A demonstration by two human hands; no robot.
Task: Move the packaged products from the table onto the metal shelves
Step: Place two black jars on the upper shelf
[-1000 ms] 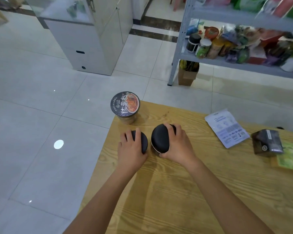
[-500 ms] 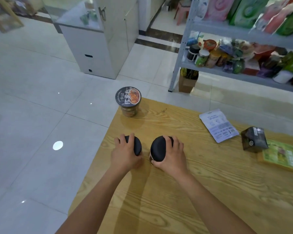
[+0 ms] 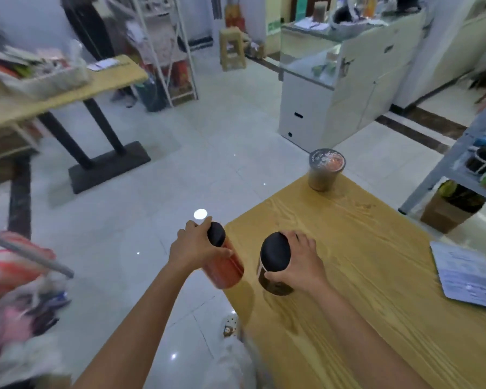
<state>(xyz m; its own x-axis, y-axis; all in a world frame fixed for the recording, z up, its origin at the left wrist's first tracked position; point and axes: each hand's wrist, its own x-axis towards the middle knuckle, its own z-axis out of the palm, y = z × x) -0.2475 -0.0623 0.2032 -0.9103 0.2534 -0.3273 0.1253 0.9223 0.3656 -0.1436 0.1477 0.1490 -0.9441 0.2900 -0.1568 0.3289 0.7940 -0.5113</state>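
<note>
Head view: the left hand (image 3: 192,248) is wrapped round a tilted orange jar (image 3: 226,265) beyond the table (image 3: 376,262) edge. The right hand (image 3: 298,262) clasps a dark jar (image 3: 274,265) above the tabletop. 1 noodle cup (image 3: 326,169) stands at the far corner.

An orange-red round jar (image 3: 225,262) with a black lid was tilted, lid away from the person, gripped round its upper part by the left hand (image 3: 194,245) and held in the air just off the left edge of the light wooden table (image 3: 376,248). A dark brown round jar (image 3: 274,265) with a domed black lid leaned in the grip of the right hand (image 3: 298,265) over that same edge; whether its base touched the wood could not be told. A tan instant-food cup (image 3: 326,171) with a dark, orange-printed lid stood upright at the far corner. A flat white printed packet (image 3: 466,276) lay at the right. The grey metal shelves (image 3: 443,169) stood beyond, holding blurred goods.
</note>
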